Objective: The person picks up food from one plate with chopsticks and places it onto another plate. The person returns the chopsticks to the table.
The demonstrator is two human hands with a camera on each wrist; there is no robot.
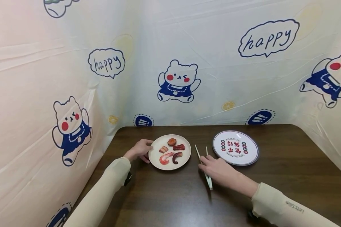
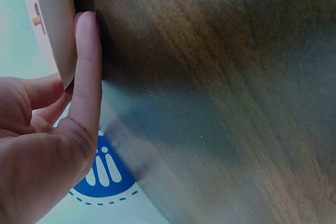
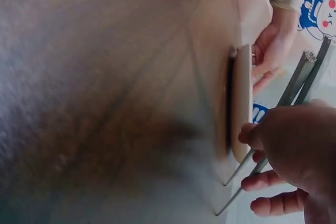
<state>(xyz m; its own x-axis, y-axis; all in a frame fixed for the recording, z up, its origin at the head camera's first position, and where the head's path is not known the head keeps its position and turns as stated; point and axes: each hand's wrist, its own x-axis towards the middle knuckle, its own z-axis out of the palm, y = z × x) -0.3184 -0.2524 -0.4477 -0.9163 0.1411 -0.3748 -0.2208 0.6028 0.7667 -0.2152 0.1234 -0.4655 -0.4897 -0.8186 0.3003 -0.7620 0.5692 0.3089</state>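
My left hand (image 1: 140,148) holds the left rim of a round cream plate (image 1: 154,156). In the left wrist view the plate (image 2: 56,22) has its edge between my thumb and fingers. On it lie food-like pieces: a shrimp (image 1: 165,158), a curled tentacle (image 1: 176,157), a dark red strip (image 1: 179,147), a pale striped slice (image 1: 163,149) and a round brown slice (image 1: 171,142). To the right of this plate, my right hand (image 1: 220,171) grips a pair of pale chopsticks (image 1: 208,181), tips slightly apart and pointing toward the far side. The chopsticks (image 3: 294,85) look grey in the right wrist view.
A white plate (image 1: 251,156) with a blue rim and red characters sits beyond my right hand. Everything rests on a dark brown wooden table (image 1: 164,201). A pale curtain (image 1: 147,37) with printed bears and "happy" bubbles stands behind and at both sides.
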